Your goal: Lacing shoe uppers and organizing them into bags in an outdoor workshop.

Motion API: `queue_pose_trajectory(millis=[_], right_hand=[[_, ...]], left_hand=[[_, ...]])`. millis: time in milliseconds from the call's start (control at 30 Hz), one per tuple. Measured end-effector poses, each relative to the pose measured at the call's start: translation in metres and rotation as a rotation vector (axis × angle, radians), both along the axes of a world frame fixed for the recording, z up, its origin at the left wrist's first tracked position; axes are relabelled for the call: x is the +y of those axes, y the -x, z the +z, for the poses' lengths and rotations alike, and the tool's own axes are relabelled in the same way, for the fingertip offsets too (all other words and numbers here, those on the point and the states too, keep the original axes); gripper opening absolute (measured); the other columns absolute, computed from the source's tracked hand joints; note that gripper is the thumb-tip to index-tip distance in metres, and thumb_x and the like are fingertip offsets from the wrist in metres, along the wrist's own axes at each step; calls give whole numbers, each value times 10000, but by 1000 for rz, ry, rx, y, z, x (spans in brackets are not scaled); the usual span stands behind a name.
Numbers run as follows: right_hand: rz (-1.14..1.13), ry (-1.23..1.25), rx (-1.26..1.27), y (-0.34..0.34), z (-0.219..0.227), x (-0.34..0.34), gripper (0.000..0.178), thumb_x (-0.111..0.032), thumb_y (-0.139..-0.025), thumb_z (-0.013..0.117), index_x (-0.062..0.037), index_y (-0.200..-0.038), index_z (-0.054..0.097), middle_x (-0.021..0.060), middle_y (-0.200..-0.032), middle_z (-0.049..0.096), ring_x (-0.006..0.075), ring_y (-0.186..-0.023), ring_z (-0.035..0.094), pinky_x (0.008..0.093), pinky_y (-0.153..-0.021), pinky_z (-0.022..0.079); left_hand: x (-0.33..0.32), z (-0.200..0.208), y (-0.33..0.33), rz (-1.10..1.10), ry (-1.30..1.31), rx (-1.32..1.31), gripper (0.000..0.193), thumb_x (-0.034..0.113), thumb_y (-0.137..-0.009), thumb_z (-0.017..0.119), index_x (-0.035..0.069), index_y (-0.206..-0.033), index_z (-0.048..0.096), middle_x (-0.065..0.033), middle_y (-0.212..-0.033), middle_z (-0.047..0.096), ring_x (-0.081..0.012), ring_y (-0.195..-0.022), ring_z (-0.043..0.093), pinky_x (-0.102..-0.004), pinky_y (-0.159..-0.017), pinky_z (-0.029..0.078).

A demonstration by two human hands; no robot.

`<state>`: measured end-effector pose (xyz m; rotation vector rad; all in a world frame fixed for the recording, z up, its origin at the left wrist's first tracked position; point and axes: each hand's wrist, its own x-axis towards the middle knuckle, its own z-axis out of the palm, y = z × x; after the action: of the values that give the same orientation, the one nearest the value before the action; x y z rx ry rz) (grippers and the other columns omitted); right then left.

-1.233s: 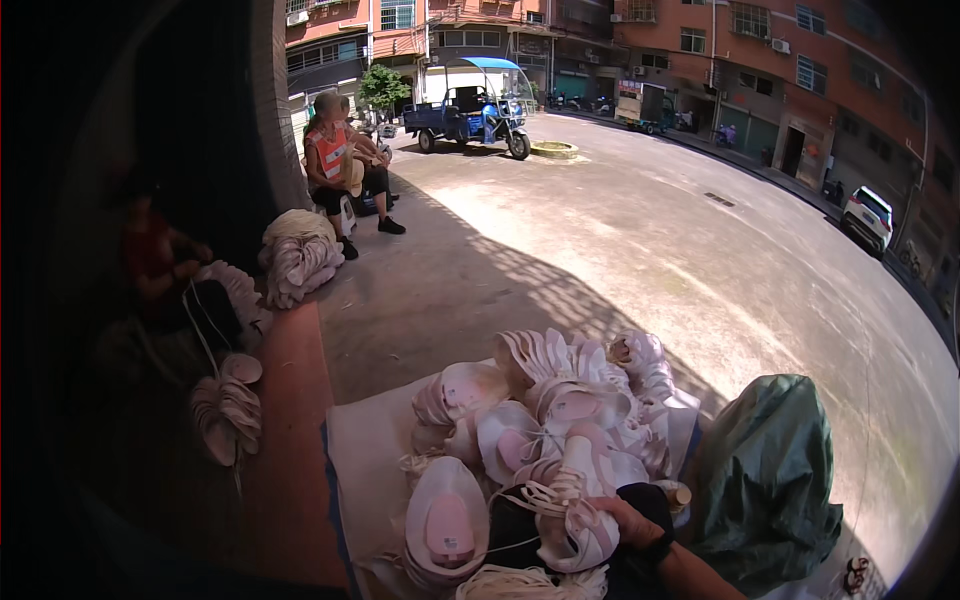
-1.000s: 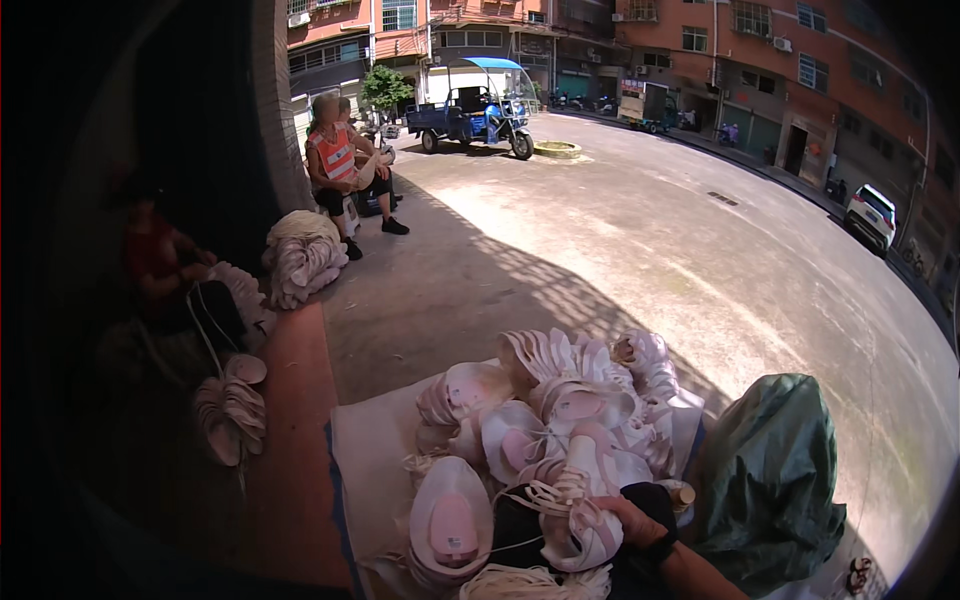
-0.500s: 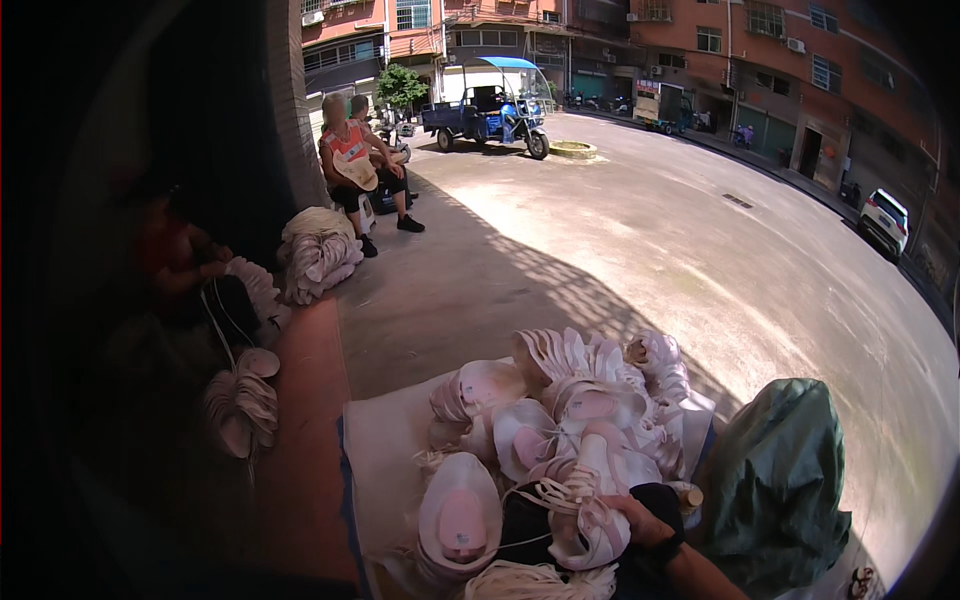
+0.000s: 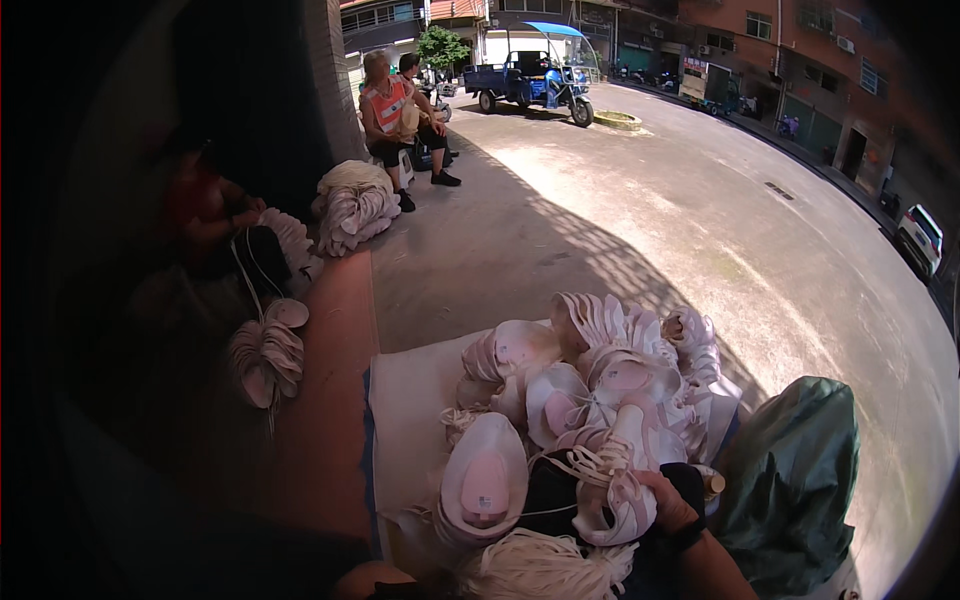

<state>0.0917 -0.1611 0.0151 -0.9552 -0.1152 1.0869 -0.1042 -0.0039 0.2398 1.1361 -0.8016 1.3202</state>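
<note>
My right hand (image 4: 670,503), a dark band at its wrist, comes in from the lower right with fingers closed round a white-and-pink shoe upper (image 4: 614,515). Pale laces (image 4: 590,466) lie loosely across that upper. My left hand is out of sight; only a patch of skin, perhaps my left arm, shows at the lower edge. To the left of the held upper, another shoe upper (image 4: 486,470) lies with its pink insole lining facing up. Beyond is a heap of similar uppers (image 4: 625,375). A bundle of cream laces (image 4: 545,567) lies closest to me.
A pale sheet (image 4: 415,400) with a blue edge lies under the heap. On the right stands a dark green sack (image 4: 790,480). At left, a seated person (image 4: 210,215) handles strung uppers. Farther off are two more seated people and a blue three-wheeled truck (image 4: 535,82).
The whole view has shifted, so the scene sits farther right and higher. My right hand keeps its hold on the shoe upper. A patch of skin has appeared at the lower edge.
</note>
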Motion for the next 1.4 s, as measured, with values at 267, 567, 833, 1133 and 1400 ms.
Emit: queue_pose_trajectory(millis=[267,567,833,1133,1400], right_hand=[[37,106,-241,-3,0,3,428,-176,-882,545,44,-1244,485,147,-1072,630,238,-941,639,358,-886,512],[19,14,41,-7,-21,-4,394,-216,-900,520,42,-1196,539,132,-1044,644,225,-912,644,348,-870,513],[-52,79,23,-8,-17,-4,283,-187,-913,520,21,-1066,635,84,-971,677,144,-864,640,278,-825,509],[-36,56,-23,-9,-18,2,296,-192,-918,509,29,-1073,630,96,-974,679,160,-873,647,284,-836,505],[-56,-38,30,-8,-21,-1,345,-173,-906,522,36,-1177,567,121,-1065,652,195,-940,639,312,-872,504]], left_hand=[[4,-12,13,101,17,70,566,323,-980,103,38,-1470,111,-121,-1533,145,-235,-1415,94,-367,-1162,69],[1,-24,18,165,30,74,548,295,-987,75,47,-1476,89,-103,-1542,128,-209,-1421,82,-347,-1168,80],[-4,-33,14,179,52,54,534,270,-993,50,56,-1481,70,-88,-1550,112,-187,-1426,71,-329,-1173,90],[-10,-35,6,179,36,-11,520,242,-999,22,65,-1488,48,-70,-1559,95,-161,-1432,59,-309,-1178,101],[-10,-21,16,257,-96,-61,510,217,-1005,-3,74,-1493,29,-54,-1567,80,-138,-1437,48,-292,-1183,111]])
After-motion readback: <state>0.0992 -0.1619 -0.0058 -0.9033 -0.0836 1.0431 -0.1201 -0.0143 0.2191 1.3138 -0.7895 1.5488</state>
